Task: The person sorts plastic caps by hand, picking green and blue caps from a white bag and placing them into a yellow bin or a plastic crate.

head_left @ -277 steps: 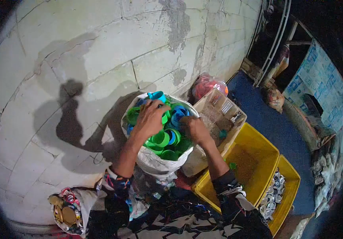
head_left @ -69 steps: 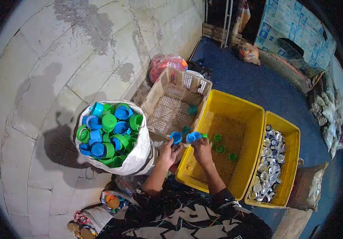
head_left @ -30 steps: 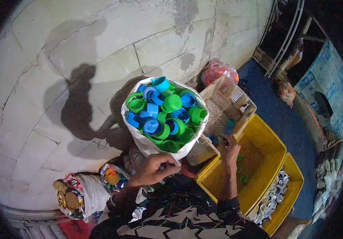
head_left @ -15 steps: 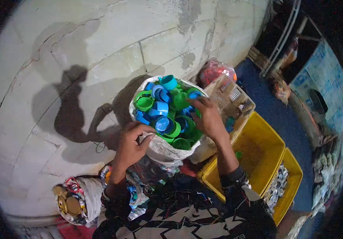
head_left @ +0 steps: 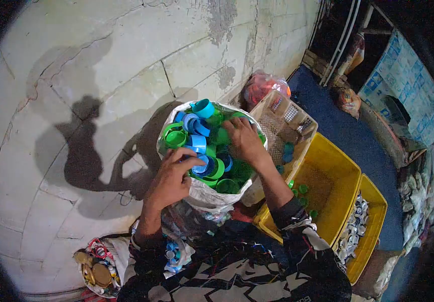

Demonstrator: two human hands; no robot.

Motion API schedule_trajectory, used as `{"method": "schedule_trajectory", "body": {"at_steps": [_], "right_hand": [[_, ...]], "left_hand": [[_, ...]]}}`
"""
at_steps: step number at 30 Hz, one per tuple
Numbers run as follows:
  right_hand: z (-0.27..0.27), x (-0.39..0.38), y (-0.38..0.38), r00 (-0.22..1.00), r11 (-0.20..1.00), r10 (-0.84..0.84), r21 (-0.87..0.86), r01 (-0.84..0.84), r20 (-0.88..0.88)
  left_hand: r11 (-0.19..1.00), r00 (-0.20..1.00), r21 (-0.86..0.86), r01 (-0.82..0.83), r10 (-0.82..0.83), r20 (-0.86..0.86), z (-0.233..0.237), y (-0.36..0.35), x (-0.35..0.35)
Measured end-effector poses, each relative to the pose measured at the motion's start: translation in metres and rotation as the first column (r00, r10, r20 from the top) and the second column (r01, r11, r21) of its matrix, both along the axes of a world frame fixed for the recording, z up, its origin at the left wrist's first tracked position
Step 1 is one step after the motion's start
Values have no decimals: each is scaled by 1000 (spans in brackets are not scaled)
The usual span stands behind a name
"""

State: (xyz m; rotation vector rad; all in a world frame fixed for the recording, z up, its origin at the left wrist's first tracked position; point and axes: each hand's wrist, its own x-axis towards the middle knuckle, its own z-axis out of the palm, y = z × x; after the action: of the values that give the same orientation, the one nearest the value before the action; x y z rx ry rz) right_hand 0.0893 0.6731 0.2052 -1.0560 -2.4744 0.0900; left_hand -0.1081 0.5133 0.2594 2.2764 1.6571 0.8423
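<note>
A white sack (head_left: 209,194) holds a heap of blue and green plastic caps, several with ring-like bands. My left hand (head_left: 172,176) is at the sack's near left rim, fingers apart and reaching over a blue cap (head_left: 200,165). My right hand (head_left: 247,141) reaches into the right side of the heap, fingers bent and spread over green caps; its fingertips are partly hidden. I see nothing held in either hand. A teal cap (head_left: 203,108) lies at the far side of the heap, and a green cap (head_left: 175,137) at its left.
Right of the sack stands a beige plastic crate (head_left: 305,126). Beyond it are a yellow bin (head_left: 328,166) with some green caps and a smaller yellow bin (head_left: 378,211) of pale pieces. A bag of mixed lids (head_left: 101,274) stands lower left. A cracked wall (head_left: 116,55) rises behind.
The view has shifted slightly. My right hand has moved inward and lower over the green caps. My left hand's fingers have moved farther over the blue cap. More green caps show in the yellow bin.
</note>
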Motion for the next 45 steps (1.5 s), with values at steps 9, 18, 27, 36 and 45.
{"method": "schedule_trajectory", "body": {"at_steps": [9, 18, 27, 36, 45], "right_hand": [[6, 32, -21, 957, 994, -43, -107, 12, -286], [20, 52, -54, 898, 981, 36, -155, -116, -439], [12, 68, -64, 796, 926, 15, -292, -239, -605], [-13, 82, -62, 596, 921, 42, -201, -335, -802], [55, 125, -58, 685, 809, 413, -103, -578, -600]], "left_hand": [[999, 995, 38, -3, 7, -104, 4, 8, 27], [962, 911, 65, -265, 272, -310, -33, 18, 65], [965, 963, 136, -225, 199, 182, -24, 23, 59], [959, 999, 278, -51, 44, 32, 20, 23, 81], [991, 994, 105, -86, 92, -52, 17, 26, 84]]}}
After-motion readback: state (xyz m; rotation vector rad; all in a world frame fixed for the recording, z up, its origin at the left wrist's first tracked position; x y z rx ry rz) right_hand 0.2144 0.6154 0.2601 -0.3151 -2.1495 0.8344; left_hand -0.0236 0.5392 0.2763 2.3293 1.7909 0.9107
